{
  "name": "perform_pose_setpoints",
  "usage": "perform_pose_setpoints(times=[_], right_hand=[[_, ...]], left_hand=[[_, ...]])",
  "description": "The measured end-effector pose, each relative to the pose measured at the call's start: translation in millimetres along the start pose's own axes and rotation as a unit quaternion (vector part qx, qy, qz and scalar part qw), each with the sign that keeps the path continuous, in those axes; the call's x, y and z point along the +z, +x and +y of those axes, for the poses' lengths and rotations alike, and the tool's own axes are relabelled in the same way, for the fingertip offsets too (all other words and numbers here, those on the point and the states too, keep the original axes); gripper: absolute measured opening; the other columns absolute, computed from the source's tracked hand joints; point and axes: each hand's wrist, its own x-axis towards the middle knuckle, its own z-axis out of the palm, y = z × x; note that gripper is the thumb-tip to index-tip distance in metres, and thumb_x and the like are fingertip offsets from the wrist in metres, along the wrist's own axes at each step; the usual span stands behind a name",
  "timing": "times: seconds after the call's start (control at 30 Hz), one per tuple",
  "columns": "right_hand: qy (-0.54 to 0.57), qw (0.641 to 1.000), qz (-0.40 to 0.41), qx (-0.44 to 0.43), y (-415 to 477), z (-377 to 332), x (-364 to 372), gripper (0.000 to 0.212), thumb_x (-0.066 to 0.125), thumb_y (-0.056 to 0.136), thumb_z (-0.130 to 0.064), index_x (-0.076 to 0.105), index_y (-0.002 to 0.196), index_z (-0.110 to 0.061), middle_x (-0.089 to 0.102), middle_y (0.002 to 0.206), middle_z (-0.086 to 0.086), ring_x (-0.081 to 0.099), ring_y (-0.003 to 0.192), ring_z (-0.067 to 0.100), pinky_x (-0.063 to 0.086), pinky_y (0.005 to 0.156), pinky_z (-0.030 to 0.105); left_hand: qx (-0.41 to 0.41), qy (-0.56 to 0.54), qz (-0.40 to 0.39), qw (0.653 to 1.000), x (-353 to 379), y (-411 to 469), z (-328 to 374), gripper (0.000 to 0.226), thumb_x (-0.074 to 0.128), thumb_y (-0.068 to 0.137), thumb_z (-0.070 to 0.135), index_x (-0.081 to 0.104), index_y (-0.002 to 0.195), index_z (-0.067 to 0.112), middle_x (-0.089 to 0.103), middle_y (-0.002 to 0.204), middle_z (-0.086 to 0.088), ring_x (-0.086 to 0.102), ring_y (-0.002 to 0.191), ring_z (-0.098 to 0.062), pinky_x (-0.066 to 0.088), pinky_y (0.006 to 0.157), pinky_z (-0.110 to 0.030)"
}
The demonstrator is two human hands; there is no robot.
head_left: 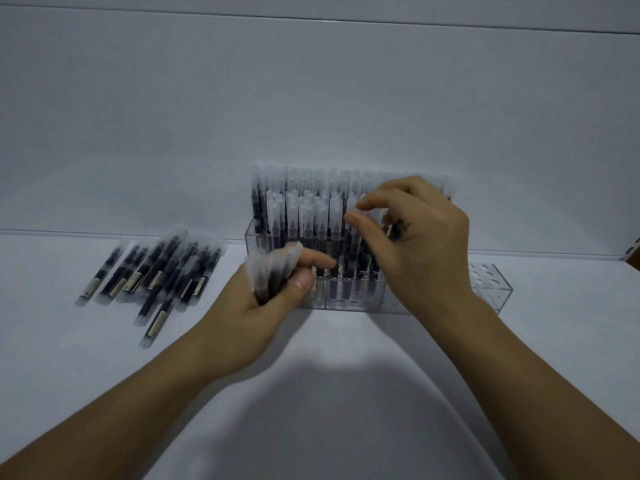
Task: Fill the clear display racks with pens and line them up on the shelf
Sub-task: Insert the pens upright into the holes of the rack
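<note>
A clear display rack stands on the white shelf in the middle, with several black pens with frosted caps upright in its rows. My left hand is closed around a bundle of such pens just in front of the rack's left part. My right hand is over the rack's right side, thumb and forefinger pinching the cap of one pen that stands in the rack. The rack's right end shows open holes.
A loose pile of pens lies flat on the shelf to the left of the rack. A white back wall rises close behind the rack. A dark edge shows at the far right.
</note>
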Motion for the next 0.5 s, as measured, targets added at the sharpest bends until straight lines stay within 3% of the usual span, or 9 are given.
perform_pose_setpoints(times=[0.13,0.2,0.3,0.5], right_hand=[[0.088,0.996,-0.026,0.000,-3.9,-13.5,-7.0,0.014,0.076,0.090,-0.019,0.074,0.102,-0.011,0.069,0.098,-0.002,0.053,0.084,-0.003,0.037,0.078,0.008],[0.161,0.983,-0.084,0.011,-6.2,-22.4,-7.4,0.015,0.074,0.090,-0.020,0.075,0.103,-0.012,0.069,0.097,-0.005,0.059,0.089,-0.001,0.039,0.079,0.012],[0.219,0.960,-0.172,0.030,-9.5,-31.4,-4.9,0.023,0.075,0.089,-0.027,0.076,0.110,-0.016,0.068,0.102,-0.009,0.063,0.097,0.006,0.045,0.080,0.015],[0.276,0.928,-0.238,0.076,-11.8,-31.6,-2.3,0.015,0.079,0.088,-0.020,0.077,0.103,-0.021,0.065,0.102,-0.011,0.060,0.086,0.009,0.043,0.071,0.013]], left_hand=[[-0.094,-0.219,-0.062,0.969,-2.0,1.5,-4.4,0.034,0.056,0.091,0.006,0.063,0.124,0.007,0.047,0.083,-0.014,0.043,0.068,-0.021,0.039,0.061,-0.031],[-0.122,-0.278,-0.098,0.948,0.3,1.2,-2.6,0.030,0.062,0.082,0.006,0.064,0.111,0.002,0.050,0.087,-0.015,0.043,0.071,-0.021,0.039,0.062,-0.033],[-0.141,-0.297,-0.087,0.940,2.4,-0.5,-1.7,0.011,0.067,0.073,0.013,0.067,0.084,0.012,0.052,0.078,-0.009,0.044,0.072,-0.021,0.042,0.063,-0.031],[-0.137,-0.282,-0.094,0.945,-1.5,-1.7,-3.9,0.021,0.057,0.078,-0.002,0.071,0.086,0.012,0.063,0.082,-0.012,0.053,0.075,-0.025,0.047,0.068,-0.034]])
